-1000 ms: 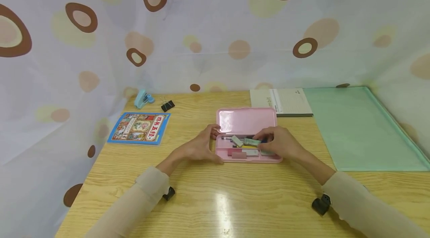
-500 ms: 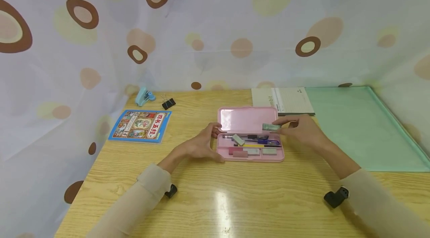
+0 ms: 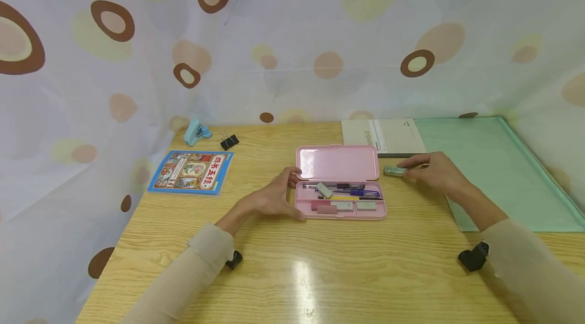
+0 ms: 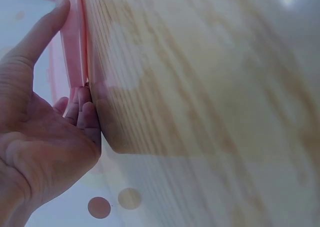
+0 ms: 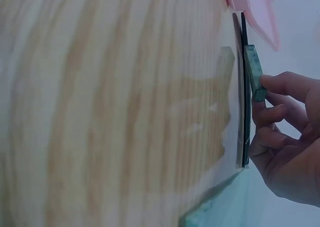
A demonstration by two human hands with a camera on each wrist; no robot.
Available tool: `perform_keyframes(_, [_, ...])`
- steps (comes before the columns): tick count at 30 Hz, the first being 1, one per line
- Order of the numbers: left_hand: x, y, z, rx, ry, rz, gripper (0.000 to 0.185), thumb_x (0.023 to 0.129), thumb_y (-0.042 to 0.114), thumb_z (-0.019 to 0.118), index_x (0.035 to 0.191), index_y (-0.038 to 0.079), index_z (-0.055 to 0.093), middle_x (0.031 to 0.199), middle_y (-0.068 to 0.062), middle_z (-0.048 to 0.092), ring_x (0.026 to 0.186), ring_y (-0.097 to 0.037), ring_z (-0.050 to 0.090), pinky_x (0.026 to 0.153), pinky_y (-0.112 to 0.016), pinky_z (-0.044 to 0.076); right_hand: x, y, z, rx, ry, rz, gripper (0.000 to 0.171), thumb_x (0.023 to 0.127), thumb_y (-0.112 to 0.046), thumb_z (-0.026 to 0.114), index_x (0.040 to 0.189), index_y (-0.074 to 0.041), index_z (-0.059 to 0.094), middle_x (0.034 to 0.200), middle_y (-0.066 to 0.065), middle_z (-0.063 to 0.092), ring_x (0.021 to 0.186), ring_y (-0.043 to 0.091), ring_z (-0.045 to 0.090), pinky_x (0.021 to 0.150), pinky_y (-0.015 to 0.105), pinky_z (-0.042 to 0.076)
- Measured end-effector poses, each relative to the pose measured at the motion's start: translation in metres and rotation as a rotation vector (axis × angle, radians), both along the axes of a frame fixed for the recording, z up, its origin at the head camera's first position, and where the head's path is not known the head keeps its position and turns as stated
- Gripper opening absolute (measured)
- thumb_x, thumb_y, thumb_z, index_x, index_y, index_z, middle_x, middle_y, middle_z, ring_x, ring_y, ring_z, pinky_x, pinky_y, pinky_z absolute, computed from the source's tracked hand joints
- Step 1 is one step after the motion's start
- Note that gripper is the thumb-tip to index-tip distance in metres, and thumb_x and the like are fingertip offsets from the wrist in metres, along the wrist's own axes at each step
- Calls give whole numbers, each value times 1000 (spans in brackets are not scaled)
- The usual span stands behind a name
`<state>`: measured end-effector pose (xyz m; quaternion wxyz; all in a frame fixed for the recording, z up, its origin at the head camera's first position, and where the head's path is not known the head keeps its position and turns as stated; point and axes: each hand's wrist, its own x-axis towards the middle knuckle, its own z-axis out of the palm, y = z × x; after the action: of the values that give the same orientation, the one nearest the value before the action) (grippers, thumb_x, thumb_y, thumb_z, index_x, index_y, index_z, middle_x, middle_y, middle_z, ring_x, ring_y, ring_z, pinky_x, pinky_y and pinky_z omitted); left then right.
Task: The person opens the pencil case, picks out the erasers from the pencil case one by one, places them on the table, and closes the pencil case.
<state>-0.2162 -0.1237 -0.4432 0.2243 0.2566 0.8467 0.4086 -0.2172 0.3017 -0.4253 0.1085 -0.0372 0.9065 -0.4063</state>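
A pink pencil case point(image 3: 336, 163) lies open on the wooden table, its lid folded back. My left hand point(image 3: 272, 197) grips its left end, thumb at the front edge and fingers at the back; the left wrist view shows the thumb against the pink wall point(image 4: 74, 42). Right of the lid, my right hand point(image 3: 437, 174) pinches a green eraser point(image 5: 254, 72) between thumb and fingers. Inside the case, a pale eraser point(image 3: 324, 190) lies across several pens point(image 3: 361, 193). The front compartments hold a pink eraser point(image 3: 326, 209), a white eraser point(image 3: 344, 206) and a pale green eraser point(image 3: 366, 206).
A notebook point(image 3: 397, 136) lies at the back, beside a green mat point(image 3: 498, 176) on the right. At left are a blue-edged booklet point(image 3: 191, 172), a black binder clip point(image 3: 229, 141) and a light blue hole punch point(image 3: 195, 132). A patterned curtain point(image 3: 292, 34) surrounds the table.
My right hand has lifted the green eraser out of the pencil case and moved it right, past the lid. The left hand stays on the case's left end.
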Motion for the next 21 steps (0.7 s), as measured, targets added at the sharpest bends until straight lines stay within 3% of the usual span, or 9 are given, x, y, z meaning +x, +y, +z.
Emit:
perform_keyframes(6, [1,0,1,-4,0,1,109,73,22,95,153,10,23,142,-14,42,132,-27,43,118,-41,36,-3,5,-6,22,10,19,35,100,-24,72,128,-3,72,138,28,59,123,44,56,89,43,54])
perform_keyframes(10, [2,0,-1,-3,-7,3,108,74,22,95,153,11,23,142,-12,42,132,-26,43,117,-40,36,-4,7,-10,-8,-5,27,38,101,-23,71,132,-1,68,139,26,59,122,41,58,87,39,55])
perform_keyframes(15, [3,-1,-3,-11,-13,7,108,74,23,95,153,13,23,142,-11,42,131,-24,43,117,-39,36,1,2,-7,-107,-17,-6,44,102,-28,69,138,-4,63,135,21,62,97,23,61,72,32,53])
perform_keyframes(21, [2,0,-1,-2,4,9,108,73,23,95,153,11,23,141,-12,43,131,-26,43,117,-41,36,8,-24,7,-256,-10,42,46,99,-29,73,137,-5,63,125,17,63,69,14,49,61,32,45])
